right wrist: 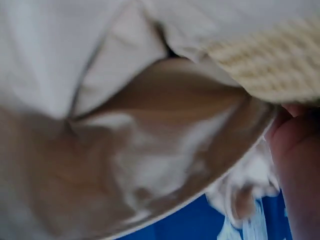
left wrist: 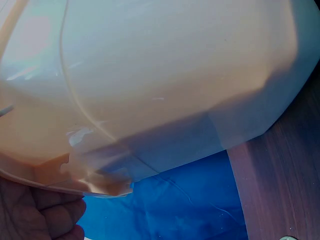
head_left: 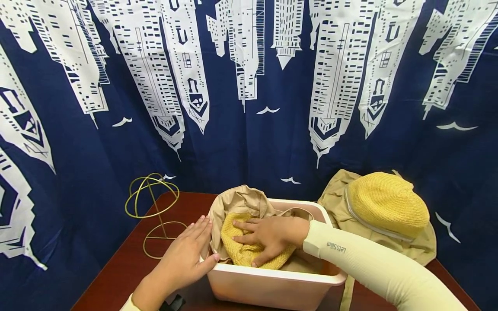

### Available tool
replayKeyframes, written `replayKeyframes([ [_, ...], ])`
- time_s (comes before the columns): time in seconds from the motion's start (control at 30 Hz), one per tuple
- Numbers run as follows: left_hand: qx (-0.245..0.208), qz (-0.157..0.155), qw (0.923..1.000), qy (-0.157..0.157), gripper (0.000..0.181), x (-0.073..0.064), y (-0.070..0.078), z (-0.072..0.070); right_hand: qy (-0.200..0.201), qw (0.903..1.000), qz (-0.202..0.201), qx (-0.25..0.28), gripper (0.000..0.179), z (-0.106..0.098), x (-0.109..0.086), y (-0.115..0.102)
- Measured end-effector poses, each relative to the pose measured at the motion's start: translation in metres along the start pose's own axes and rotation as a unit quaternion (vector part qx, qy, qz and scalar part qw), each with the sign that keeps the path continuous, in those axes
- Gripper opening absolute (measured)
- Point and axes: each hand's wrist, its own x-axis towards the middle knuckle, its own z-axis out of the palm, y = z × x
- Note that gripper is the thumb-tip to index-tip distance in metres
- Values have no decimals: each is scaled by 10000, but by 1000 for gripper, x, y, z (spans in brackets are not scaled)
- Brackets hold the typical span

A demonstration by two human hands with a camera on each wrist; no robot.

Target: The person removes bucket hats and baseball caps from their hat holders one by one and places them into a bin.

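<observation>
A hat with a yellow knitted crown [head_left: 239,250] and a beige cloth brim [head_left: 233,201] lies folded inside a pale pink plastic bin [head_left: 268,283]. My right hand [head_left: 268,237] rests on the crown, fingers spread. In the right wrist view the brim [right wrist: 175,160] fills most of the frame, with part of that hand [right wrist: 302,165] at the right edge. At the bin's left side is my left hand [head_left: 188,255], fingers straight against the brim and thumb over the rim. The left wrist view shows the bin's outer wall [left wrist: 175,70] above the fingers [left wrist: 60,215].
A second yellow hat [head_left: 389,205] with a wide beige brim sits right of the bin. On the left stands a gold wire hat stand [head_left: 155,203]. Everything is on a dark red wooden table [head_left: 116,276], before a navy curtain [head_left: 249,142] with white buildings.
</observation>
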Motion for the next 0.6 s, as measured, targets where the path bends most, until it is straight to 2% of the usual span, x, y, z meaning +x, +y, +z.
replayKeyframes([
  [0.17,48,92,9999,21,73,2,-1,-2,576,9978,-100,-319,82,-33,-14,6],
  [0.27,21,120,9999,68,74,3,-2,-4,977,9942,-12,-460,82,-55,-21,14],
  [0.37,-4,151,9999,52,75,2,-3,-4,1289,9909,154,-348,82,-70,-19,25],
  [0.5,-50,133,9999,8,75,0,-4,-2,1394,9893,388,-185,82,-79,-6,43],
  [0.6,-92,87,9999,-12,75,-1,-3,0,1259,9906,516,-121,82,-78,7,55],
])
